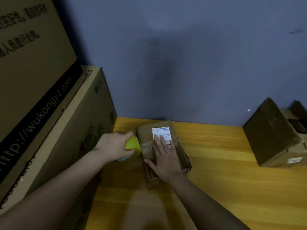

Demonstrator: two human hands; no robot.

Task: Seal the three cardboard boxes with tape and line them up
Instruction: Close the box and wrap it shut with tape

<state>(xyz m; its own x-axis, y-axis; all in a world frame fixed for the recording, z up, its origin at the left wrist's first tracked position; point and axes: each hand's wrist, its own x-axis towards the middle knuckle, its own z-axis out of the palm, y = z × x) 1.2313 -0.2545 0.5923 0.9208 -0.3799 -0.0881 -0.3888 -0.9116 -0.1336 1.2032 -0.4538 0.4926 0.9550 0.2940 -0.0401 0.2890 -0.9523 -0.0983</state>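
Observation:
A small cardboard box (180,146) with a white shipping label (160,131) lies on the yellow wooden table (216,180), close to the wall. My right hand (164,156) presses flat on the box's top, fingers straight and spread over the label's lower part. My left hand (114,146) grips a yellow-green tape dispenser (132,145) at the box's left edge. A strip of clear tape (146,146) runs from the dispenser across the box top under my right hand. A second, larger cardboard box (274,135) stands at the far right, its top covered in tape.
Two big printed cartons (54,130) are stacked along the left side of the table. A blue-grey wall (182,63) rises behind the table. Another opened brown box (299,118) shows partly at the right edge behind the larger box.

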